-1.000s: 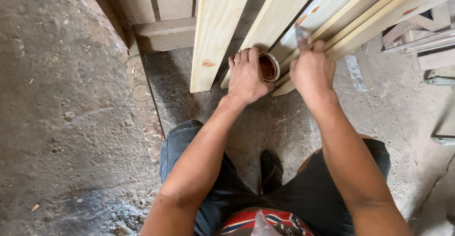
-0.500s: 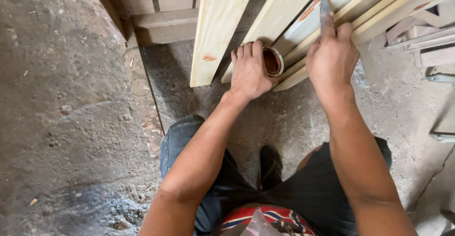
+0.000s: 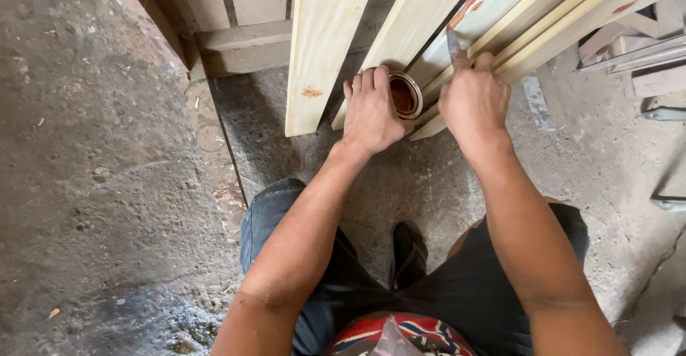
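Pale wooden planks (image 3: 325, 48) slanting over concrete floor (image 3: 100, 184), left hand (image 3: 371, 113) fingers wrapped round small tin (image 3: 405, 95) of reddish paste beside plank ends, right hand (image 3: 475, 99) fingers pinching putty knife (image 3: 453, 45) against plank.

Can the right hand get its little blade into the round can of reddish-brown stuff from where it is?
Probably yes. The can sits open-topped in the left hand, just beside the right hand, whose blade points up along the pale boards. Nothing lies between them.
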